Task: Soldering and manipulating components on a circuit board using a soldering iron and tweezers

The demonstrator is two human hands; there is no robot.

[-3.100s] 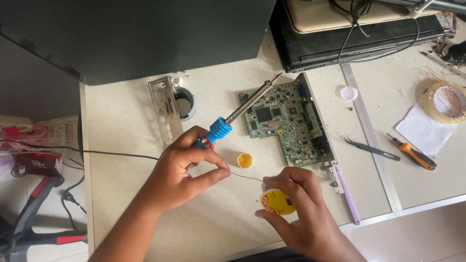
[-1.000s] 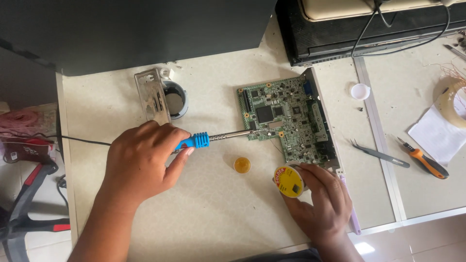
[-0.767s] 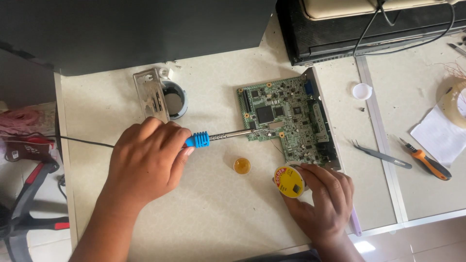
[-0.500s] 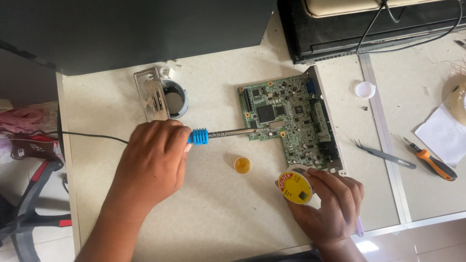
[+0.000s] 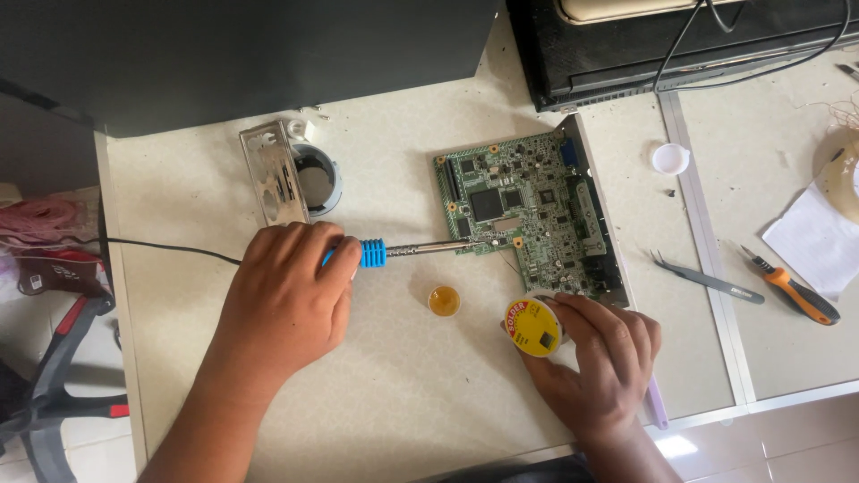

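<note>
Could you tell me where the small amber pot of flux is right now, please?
In the head view, the flux pot sits on the table between both hands, below the soldering iron.

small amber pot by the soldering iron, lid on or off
Off: the small amber pot sits open on the table, its glossy amber contents showing. A white cap lies far off; whether it belongs, cannot tell.

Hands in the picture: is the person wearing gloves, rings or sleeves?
No. The left hand and the right hand are bare: no gloves, rings or watch show. Both forearms are uncovered down to the picture's edge, so no sleeves show.
</note>
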